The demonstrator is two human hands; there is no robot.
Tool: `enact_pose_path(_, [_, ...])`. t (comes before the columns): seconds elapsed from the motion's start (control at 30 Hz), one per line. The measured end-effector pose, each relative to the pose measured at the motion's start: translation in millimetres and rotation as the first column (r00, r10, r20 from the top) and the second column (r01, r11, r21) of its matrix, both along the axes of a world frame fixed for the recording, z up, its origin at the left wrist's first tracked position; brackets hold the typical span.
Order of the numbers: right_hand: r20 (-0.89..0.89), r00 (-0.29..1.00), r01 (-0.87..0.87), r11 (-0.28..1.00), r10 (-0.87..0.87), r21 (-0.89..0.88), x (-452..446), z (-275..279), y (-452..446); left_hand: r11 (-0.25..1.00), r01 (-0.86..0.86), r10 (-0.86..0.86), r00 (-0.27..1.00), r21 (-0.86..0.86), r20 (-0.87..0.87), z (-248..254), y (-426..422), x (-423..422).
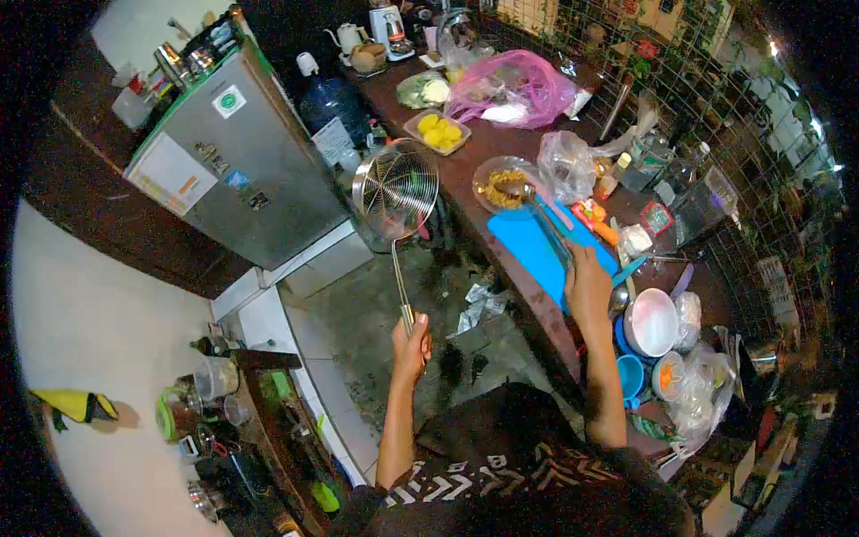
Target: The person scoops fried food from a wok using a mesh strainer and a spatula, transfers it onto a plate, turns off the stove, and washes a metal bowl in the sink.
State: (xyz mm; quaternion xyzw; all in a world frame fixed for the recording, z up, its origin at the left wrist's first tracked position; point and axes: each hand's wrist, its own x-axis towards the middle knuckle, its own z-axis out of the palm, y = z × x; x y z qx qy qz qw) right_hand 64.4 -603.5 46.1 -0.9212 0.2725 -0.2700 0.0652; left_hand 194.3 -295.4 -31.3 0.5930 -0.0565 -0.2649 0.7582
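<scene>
My left hand is closed round the handle of a wire skimmer, held up over the floor beside the counter. Its round mesh basket looks bare. My right hand grips the long handle of a metal ladle. The ladle's head rests in a clear bowl among a crumbly yellow-brown food. Under the right hand and the ladle handle lies a blue cutting board on the counter. An orange carrot is just beyond the board.
A container of yellow pieces and a pink plastic bag sit farther along the counter. A white bowl and blue cup stand at the right. A grey refrigerator rises at left; crumpled foil lies on the floor.
</scene>
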Motion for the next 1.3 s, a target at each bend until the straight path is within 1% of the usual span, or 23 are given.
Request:
enact_pose_path(0.03, [-0.007,1.000,0.006,1.000,-0.006,-0.001,-6.7,3.5,-1.7,1.000,0.006,-0.006,1.000,-0.001,-0.007,0.6,-11.1,4.8])
enact_pose_path(0.13, [-0.052,0.998,0.043,0.969,-0.031,0.241,-22.6,24.7,-0.9,1.000,-0.007,0.007,1.000,0.016,0.010,6.8,-35.1,17.8])
enact_pose_path(0.23, [0.013,1.000,0.009,0.985,-0.012,0.171,-23.2,27.4,-0.7,0.999,-0.014,0.015,0.999,0.042,-0.036,10.9,-40.1,19.5])
enact_pose_path(0.3, [-0.020,0.999,0.032,0.978,-0.029,0.208,-21.9,18.5,-2.5,1.000,-0.008,0.007,0.999,-0.013,-0.051,6.7,-40.7,21.5])
enact_pose_path(0.4, [-0.004,1.000,0.000,0.991,0.000,0.135,-16.7,21.0,8.3,0.996,0.032,-0.042,0.992,-0.084,-0.119,-1.5,-34.4,29.6])
enact_pose_path(0.47, [-0.003,0.998,0.065,0.965,-0.067,0.255,-22.8,34.1,24.0,0.998,0.016,-0.022,0.994,-0.058,-0.107,1.9,-25.5,30.0])
enact_pose_path(0.6, [-0.014,0.997,0.072,0.984,-0.071,0.162,-31.2,42.4,35.5,0.999,-0.024,0.022,0.996,-0.022,-0.089,14.1,-10.2,28.5])
enact_pose_path(0.67, [-0.147,0.984,0.133,0.967,-0.102,0.219,-23.1,43.6,34.3,0.999,-0.039,0.038,0.996,-0.018,-0.084,19.9,-1.4,26.2])
enact_pose_path(0.7, [-0.142,0.985,0.131,0.967,-0.101,0.219,-18.4,36.5,28.6,0.997,-0.048,0.043,0.995,-0.052,-0.091,19.7,4.5,24.0])
enact_pose_path(0.77, [-0.060,0.993,0.105,0.985,-0.097,0.140,-7.3,17.6,14.3,0.994,-0.064,0.055,0.994,-0.088,-0.097,19.9,17.5,19.4])
enact_pose_path(0.83, [-0.002,0.997,0.082,0.978,-0.083,0.193,-2.7,31.9,20.6,0.992,-0.119,0.114,0.983,-0.030,-0.141,22.6,37.5,14.2])
enact_pose_path(0.87, [0.047,0.994,0.090,0.977,-0.101,0.195,-2.7,34.6,22.0,0.995,-0.095,0.093,0.992,-0.020,-0.080,5.0,50.4,16.3])
enact_pose_path(0.93, [0.144,0.985,0.060,0.972,-0.094,0.227,-3.9,44.7,26.5,0.993,-0.114,0.112,0.990,-0.015,-0.090,7.3,61.6,12.8])
enact_pose_path(0.97, [0.142,0.987,0.043,0.974,-0.076,0.224,-4.1,42.3,28.2,0.992,-0.125,0.123,0.987,-0.012,-0.098,8.1,67.0,11.0])
enact_pose_path(1.0, [0.214,0.974,0.013,0.959,-0.076,0.283,-3.6,35.7,29.2,0.998,-0.025,0.021,0.997,-0.054,-0.078,-4.2,78.0,13.1])
enact_pose_path(1.03, [0.284,0.955,-0.024,0.940,-0.079,0.340,-2.1,25.5,29.5,0.997,-0.049,0.045,0.996,-0.056,-0.080,-3.1,79.9,8.3])
enact_pose_path(1.07, [0.361,0.933,-0.141,0.917,-0.003,0.373,0.0,0.4,23.2,0.987,-0.070,0.034,0.970,-0.146,-0.239,-2.7,81.6,2.8])
enact_pose_path(1.1, [0.356,0.934,-0.171,0.912,0.030,0.372,1.2,-1.6,29.7,0.966,-0.111,0.012,0.921,-0.235,-0.389,-2.4,83.5,-4.0])
enact_pose_path(1.13, [0.418,0.908,-0.335,0.559,-0.022,0.758,5.3,-3.6,40.0,0.957,-0.077,-0.043,0.917,-0.280,-0.397,-1.9,84.9,-11.5])
enact_pose_path(1.17, [0.421,0.902,-0.420,0.032,-0.090,0.907,11.0,-7.3,50.2,0.952,-0.126,0.003,0.915,-0.278,-0.403,-2.1,85.2,-21.9])
enact_pose_path(1.23, [0.498,0.864,-0.469,-0.241,0.073,0.849,26.5,-27.5,73.3,0.949,-0.212,0.040,0.817,-0.234,-0.575,6.4,87.0,-49.4])
enact_pose_path(1.27, [0.454,0.881,-0.397,-0.313,0.134,0.863,34.8,-45.3,84.2,0.943,-0.257,0.083,0.797,-0.211,-0.598,1.1,93.8,-66.0])
enact_pose_path(1.3, [0.477,0.845,-0.330,-0.465,0.241,0.821,36.9,-61.4,92.2,0.909,-0.363,0.174,0.778,-0.205,-0.603,-2.7,99.4,-81.4])
